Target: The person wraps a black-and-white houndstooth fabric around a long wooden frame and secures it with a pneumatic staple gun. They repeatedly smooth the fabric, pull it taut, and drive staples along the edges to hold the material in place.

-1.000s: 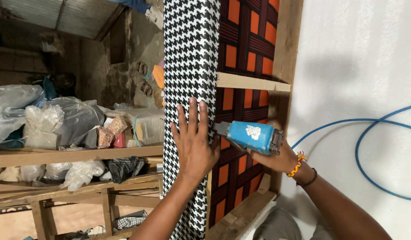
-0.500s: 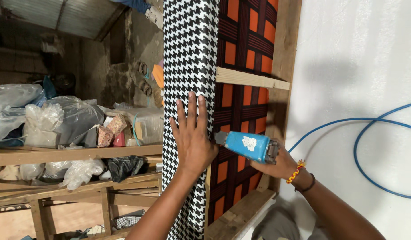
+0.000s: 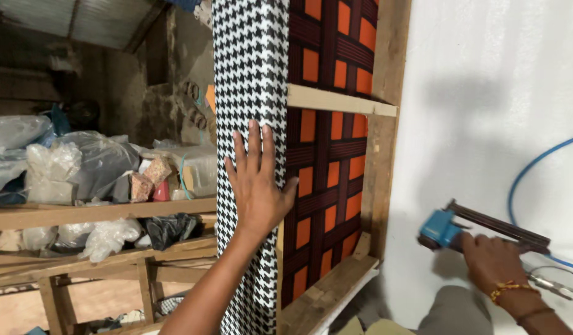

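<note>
My left hand (image 3: 257, 181) lies flat, fingers spread, on the black-and-white houndstooth fabric (image 3: 249, 68) that wraps the edge of a wooden frame (image 3: 386, 142). Inside the frame shows woven orange-and-dark webbing (image 3: 328, 161), crossed by a pale wooden slat (image 3: 339, 102). My right hand (image 3: 492, 260), a beaded band on its wrist, grips a blue pneumatic staple gun (image 3: 444, 228) low at the right, away from the frame and in front of the white sheet. The gun's dark magazine points right.
A blue air hose (image 3: 534, 167) loops over the white sheet (image 3: 485, 93) at right. At left, wooden shelves (image 3: 100, 214) carry plastic bags (image 3: 82, 161) and small boxes. A rough wall and metal roofing lie behind. A grey trouser leg (image 3: 451, 313) shows at the bottom.
My right hand has pulled the staple gun off the frame's edge, down and to the right. The left hand stays pressed on the fabric.
</note>
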